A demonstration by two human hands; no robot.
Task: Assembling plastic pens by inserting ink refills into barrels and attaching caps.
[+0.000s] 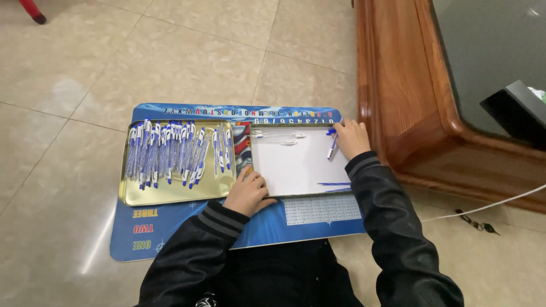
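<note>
Head view looks straight down on you seated on the floor, with a blue printed lap board (187,224) across your legs as the worktop. Your right hand (351,138) sits at the far right corner of the white tray (296,170), fingers closed around a blue-and-white pen (332,147). That pen's long axis runs steeply away from you, tilted slightly right at its far end, with its near tip over the white surface. Your left hand (248,193) rests loosely curled, holding nothing, on the near left corner of the white tray, just beside the gold tray (170,194). The row of finished pens (170,153) lies in the gold tray, left of both hands, each pen lying roughly front to back like the one you hold. So the left hand is the nearer one to that row, while the right hand would have to cross the whole white tray to reach it. Clear pen parts (281,137) lie along the far edge of the white tray, between the hands, and thin blue refills (334,185) lie crosswise near its right front corner, just under your right forearm.
</note>
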